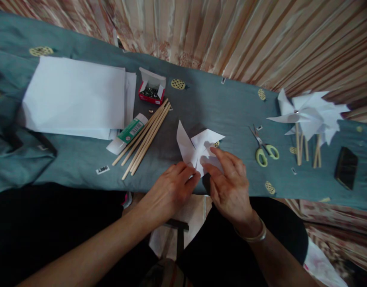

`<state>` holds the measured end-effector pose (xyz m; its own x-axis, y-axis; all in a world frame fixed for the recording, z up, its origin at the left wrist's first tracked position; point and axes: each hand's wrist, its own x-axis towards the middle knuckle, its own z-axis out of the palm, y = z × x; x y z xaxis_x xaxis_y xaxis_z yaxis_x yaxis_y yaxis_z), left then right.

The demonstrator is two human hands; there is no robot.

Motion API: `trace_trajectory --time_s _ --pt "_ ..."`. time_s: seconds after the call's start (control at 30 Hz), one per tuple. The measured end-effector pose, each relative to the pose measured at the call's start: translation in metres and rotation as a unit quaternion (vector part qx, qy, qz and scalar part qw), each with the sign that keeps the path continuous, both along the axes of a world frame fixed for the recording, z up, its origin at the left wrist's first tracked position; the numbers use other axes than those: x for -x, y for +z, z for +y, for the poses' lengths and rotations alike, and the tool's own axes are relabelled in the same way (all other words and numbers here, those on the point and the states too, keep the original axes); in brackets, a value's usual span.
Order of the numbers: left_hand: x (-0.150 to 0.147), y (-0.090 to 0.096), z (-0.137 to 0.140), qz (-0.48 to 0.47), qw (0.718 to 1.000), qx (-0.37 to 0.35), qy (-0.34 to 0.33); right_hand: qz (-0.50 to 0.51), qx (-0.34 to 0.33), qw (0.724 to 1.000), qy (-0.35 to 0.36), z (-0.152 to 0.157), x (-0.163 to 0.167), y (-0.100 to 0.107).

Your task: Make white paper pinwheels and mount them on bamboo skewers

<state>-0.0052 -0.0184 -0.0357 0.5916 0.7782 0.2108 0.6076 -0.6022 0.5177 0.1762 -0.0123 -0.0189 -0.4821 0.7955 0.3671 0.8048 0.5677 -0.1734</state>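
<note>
A white paper pinwheel (198, 147), partly folded with cut flaps standing up, lies on the cloth in front of me. My left hand (174, 183) has its fingers closed on the pinwheel's lower edge. Across from it, my right hand (231, 187) holds the right part of the paper, its fingertips pressing a flap near the middle. The fingers cover some of the lower folds. A bracelet (256, 235) circles my right wrist. No stick shows fixed to this pinwheel.
A stack of white paper (78, 95), an open red box of small metal pieces (152, 94), a glue tube (131, 131) and several wooden sticks (147, 139) lie leftward. Rightward are green-handled scissors (262, 149), finished pinwheels (311, 113) on sticks and a dark phone-like object (346, 167).
</note>
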Motion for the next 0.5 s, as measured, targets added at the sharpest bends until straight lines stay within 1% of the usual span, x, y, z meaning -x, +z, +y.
trace_trajectory --time_s 0.2,0.5 --pt "-0.0003 -0.0026 -0.0003 0.0 1.0 -0.022 0.0 0.014 -0.004 1.0 0.011 -0.0006 0.001 -0.0003" --pt "-0.001 -0.0017 0.0011 -0.002 1.0 -0.007 0.006 0.005 0.017 1.0 0.003 -0.0002 0.0007 -0.0052"
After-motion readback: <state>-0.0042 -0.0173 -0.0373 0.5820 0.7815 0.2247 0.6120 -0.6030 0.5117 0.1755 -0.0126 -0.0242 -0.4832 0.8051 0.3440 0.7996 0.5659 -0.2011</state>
